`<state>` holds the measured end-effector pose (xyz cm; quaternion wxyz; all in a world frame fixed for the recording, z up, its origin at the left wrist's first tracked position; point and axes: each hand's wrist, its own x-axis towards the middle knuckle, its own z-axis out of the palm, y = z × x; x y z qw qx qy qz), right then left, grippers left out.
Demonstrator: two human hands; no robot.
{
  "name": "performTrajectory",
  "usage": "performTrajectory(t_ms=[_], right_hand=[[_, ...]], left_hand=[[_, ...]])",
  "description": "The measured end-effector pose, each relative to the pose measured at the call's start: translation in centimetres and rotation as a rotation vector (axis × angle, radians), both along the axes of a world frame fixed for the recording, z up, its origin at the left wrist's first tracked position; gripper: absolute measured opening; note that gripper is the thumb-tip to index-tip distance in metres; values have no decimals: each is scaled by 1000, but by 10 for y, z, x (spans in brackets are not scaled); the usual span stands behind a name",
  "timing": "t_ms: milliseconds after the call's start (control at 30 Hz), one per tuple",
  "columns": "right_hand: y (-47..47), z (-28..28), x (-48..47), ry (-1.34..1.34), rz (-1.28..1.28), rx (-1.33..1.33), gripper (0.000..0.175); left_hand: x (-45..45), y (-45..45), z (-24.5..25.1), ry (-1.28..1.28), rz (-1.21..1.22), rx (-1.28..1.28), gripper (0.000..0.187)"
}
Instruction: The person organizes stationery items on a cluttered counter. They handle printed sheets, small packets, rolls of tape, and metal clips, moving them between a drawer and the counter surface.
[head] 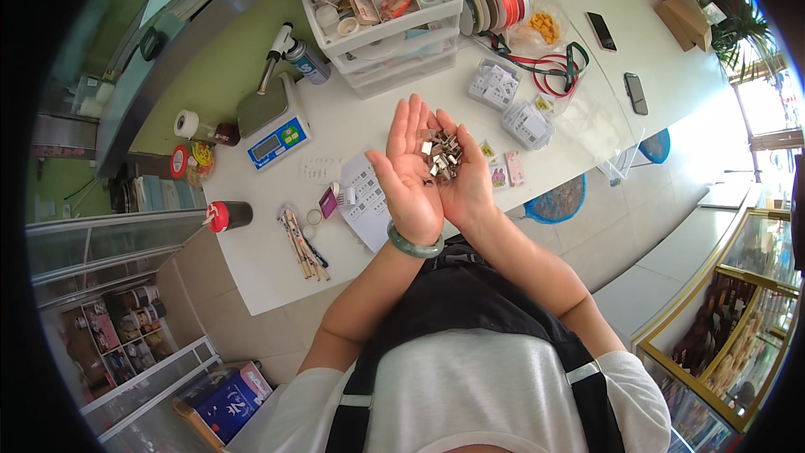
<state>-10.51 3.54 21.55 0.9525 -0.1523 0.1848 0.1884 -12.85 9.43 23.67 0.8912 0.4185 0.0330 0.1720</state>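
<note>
My left hand (412, 170) and my right hand (468, 185) are side by side with palms up, forming a cup above the table (277, 185). In the cup lies a pile of small shiny metal clips (445, 154), mostly on the right palm and against the edge of the left. The right fingers curl around the pile. On the left, the fingers stretch out and the thumb stands apart. A green bangle (415, 243) circles my left wrist. Printed paper sheets (366, 201) lie below the left hand, and small cards (514, 168) lie beside the right.
A digital scale (277, 123), a torch on a gas can (308, 63) and white drawers (390, 44) line the back. Clear boxes of labels (528, 124), ribbon spools (497, 5) and lanyards (553, 69) are on the right. Pens (302, 245) and a red-lidded bottle (229, 216) are left.
</note>
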Motion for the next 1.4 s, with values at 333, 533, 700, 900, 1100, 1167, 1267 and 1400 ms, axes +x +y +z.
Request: performTrajectory(t_ms=[333, 533, 700, 900, 1100, 1167, 1267, 1400], right_hand=[[0, -4, -5, 2, 66, 417, 32], [-6, -13, -7, -6, 63, 545, 31], [-10, -5, -2, 94, -18, 490, 29], [-3, -12, -14, -314, -105, -231, 28], [1, -21, -26, -689, 7, -831, 38], [3, -21, -23, -761, 17, -770, 41], [0, -19, -19, -856, 14, -687, 46], [-28, 3, -10, -809, 89, -371, 61]], left_hand=[[-4, -1, 14, -263, 82, 255, 87], [-3, -6, 11, -298, 67, 345, 94], [11, 6, 8, -306, 357, 865, 89], [-13, 7, -39, 129, -98, -383, 52], [-13, 5, -65, 136, -156, -587, 50], [-10, 8, -74, 104, -188, -650, 49], [-11, 10, -75, 33, -271, -825, 41], [-13, 17, -81, 20, -323, -1237, 36]])
